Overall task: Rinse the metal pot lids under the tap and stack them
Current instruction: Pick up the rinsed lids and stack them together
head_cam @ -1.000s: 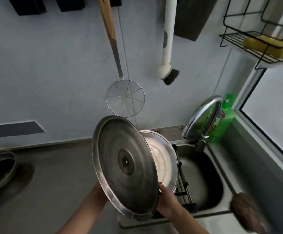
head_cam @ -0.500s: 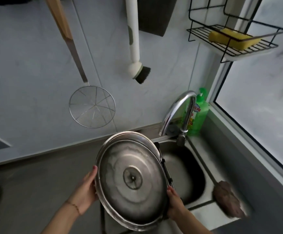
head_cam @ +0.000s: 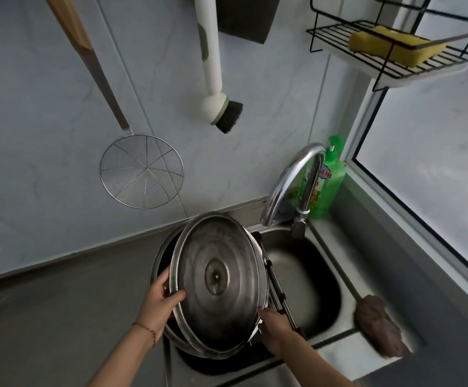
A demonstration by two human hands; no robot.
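Observation:
A large round metal pot lid (head_cam: 217, 280) lies nearly flat, underside up, over the left part of the sink. My left hand (head_cam: 160, 303) grips its left rim and my right hand (head_cam: 274, 326) holds its lower right rim. Beneath it, the rim of another metal lid (head_cam: 158, 256) shows on the left, and a white edge (head_cam: 255, 335) pokes out at the right. The curved chrome tap (head_cam: 291, 180) stands behind the sink with no water visible. A black rack (head_cam: 276, 283) runs along the lids' right side.
The steel sink basin (head_cam: 310, 277) lies to the right. A green detergent bottle (head_cam: 329, 180) stands by the tap; a brown scrubber (head_cam: 379, 322) rests on the sink's right ledge. A wire skimmer (head_cam: 142, 170) and dish brush (head_cam: 221, 107) hang on the wall. A sponge (head_cam: 394, 47) sits on a wire shelf.
The lid has tipped from steeply tilted to almost flat and come down over the lid beneath. My left hand has moved onto its left rim. The view has swung right.

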